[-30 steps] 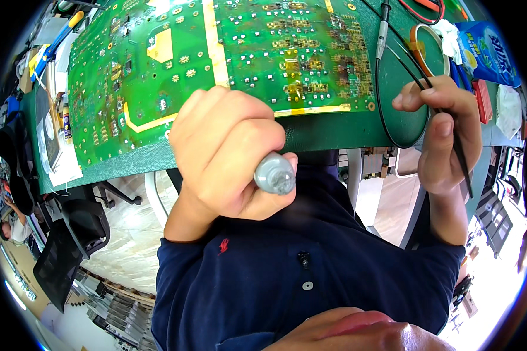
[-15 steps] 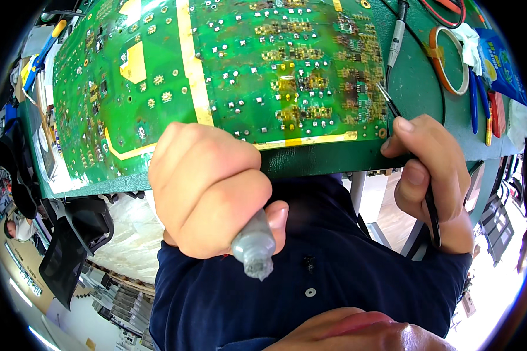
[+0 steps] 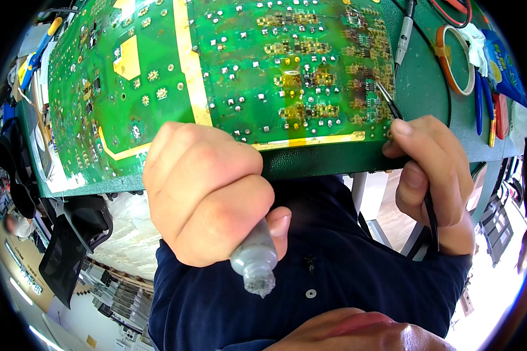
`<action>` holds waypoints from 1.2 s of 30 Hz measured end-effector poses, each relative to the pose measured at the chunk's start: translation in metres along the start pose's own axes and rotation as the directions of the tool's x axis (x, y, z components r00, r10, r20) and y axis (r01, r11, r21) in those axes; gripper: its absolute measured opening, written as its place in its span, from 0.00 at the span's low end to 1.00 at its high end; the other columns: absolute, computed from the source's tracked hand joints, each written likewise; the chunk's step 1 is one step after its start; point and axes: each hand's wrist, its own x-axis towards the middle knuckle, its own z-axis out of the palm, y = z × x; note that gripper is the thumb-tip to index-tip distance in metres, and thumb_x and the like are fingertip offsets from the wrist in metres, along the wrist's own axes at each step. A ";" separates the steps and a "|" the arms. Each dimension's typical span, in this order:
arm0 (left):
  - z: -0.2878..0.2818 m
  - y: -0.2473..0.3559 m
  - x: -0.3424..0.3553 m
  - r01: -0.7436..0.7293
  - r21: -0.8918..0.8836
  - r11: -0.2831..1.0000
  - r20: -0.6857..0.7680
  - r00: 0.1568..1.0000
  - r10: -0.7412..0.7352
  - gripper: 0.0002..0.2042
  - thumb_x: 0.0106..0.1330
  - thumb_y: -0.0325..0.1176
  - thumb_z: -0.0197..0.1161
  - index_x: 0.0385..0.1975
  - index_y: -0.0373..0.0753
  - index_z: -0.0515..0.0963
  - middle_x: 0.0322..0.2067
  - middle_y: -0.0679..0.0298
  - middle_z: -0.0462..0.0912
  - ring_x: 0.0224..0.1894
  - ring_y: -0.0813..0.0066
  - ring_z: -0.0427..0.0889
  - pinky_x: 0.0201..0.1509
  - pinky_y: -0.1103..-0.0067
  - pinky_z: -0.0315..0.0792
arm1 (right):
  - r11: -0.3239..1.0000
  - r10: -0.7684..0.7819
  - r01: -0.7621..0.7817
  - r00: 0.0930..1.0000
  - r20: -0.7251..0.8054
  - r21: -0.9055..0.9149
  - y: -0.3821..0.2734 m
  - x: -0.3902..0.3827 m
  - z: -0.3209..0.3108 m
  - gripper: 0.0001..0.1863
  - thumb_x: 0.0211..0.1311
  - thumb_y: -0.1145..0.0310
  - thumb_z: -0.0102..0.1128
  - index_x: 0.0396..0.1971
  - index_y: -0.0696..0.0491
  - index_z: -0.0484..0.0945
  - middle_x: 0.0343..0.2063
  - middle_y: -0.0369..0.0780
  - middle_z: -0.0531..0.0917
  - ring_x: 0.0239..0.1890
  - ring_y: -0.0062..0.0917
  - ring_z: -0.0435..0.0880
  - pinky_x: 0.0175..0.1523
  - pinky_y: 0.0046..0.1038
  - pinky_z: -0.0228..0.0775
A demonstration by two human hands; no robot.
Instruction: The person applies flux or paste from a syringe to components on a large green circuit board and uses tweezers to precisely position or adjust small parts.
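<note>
Clenching into a fist, the left hand (image 3: 208, 196) grips a grey tube-like object (image 3: 255, 260); the right hand (image 3: 436, 172), fingers curled, pinches black tweezers (image 3: 394, 109), tips over the right side of the green circuit board (image 3: 231, 88) on the counter (image 3: 322, 165)

Around my right hand (image 3: 432, 169), the board (image 3: 228, 88), studded with solder points, barred a low pass toward ten o'clock, and the tweezers (image 3: 389, 102) filled eleven. Toward twelve lay a free strip of mat (image 3: 418, 88), bounded by a black cable (image 3: 449, 108). Beyond it stood a tape ring (image 3: 445, 65), with blue handles (image 3: 479, 105) at one. My left fist (image 3: 208, 196) blocked nine; between both hands, I had an open gap.
</note>
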 end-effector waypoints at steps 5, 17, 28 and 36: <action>-0.001 0.000 -0.001 -0.003 0.007 1.000 0.002 1.000 0.003 0.12 0.52 0.36 0.65 0.29 0.38 0.71 0.24 0.62 0.71 0.23 0.71 0.66 0.27 0.75 0.59 | 1.000 -0.005 0.005 1.000 -0.003 -0.006 -0.001 0.000 0.001 0.14 0.70 0.71 0.44 0.49 0.62 0.70 0.23 0.43 0.77 0.22 0.29 0.77 0.27 0.27 0.69; 0.004 -0.001 -0.002 -0.012 0.010 1.000 -0.053 0.999 0.012 0.12 0.50 0.37 0.65 0.28 0.38 0.72 0.22 0.62 0.71 0.23 0.71 0.66 0.27 0.76 0.59 | 1.000 0.000 0.000 1.000 -0.001 -0.026 -0.001 0.000 0.001 0.13 0.70 0.72 0.44 0.50 0.61 0.71 0.23 0.42 0.77 0.22 0.29 0.77 0.28 0.28 0.69; 0.004 0.000 -0.002 -0.007 0.012 1.000 -0.058 0.998 0.007 0.12 0.51 0.37 0.66 0.27 0.38 0.72 0.22 0.61 0.71 0.23 0.71 0.66 0.27 0.75 0.59 | 0.999 -0.015 0.015 1.000 0.000 -0.030 0.000 0.000 0.002 0.13 0.69 0.74 0.45 0.50 0.61 0.70 0.23 0.42 0.77 0.23 0.29 0.77 0.28 0.28 0.70; 0.005 -0.001 -0.001 -0.014 0.015 1.000 -0.060 0.998 0.015 0.12 0.51 0.37 0.66 0.27 0.37 0.72 0.22 0.61 0.71 0.22 0.71 0.66 0.27 0.76 0.59 | 0.999 -0.031 0.030 1.000 -0.008 -0.036 0.001 -0.002 0.003 0.13 0.67 0.76 0.45 0.50 0.62 0.70 0.23 0.42 0.77 0.23 0.30 0.77 0.29 0.29 0.70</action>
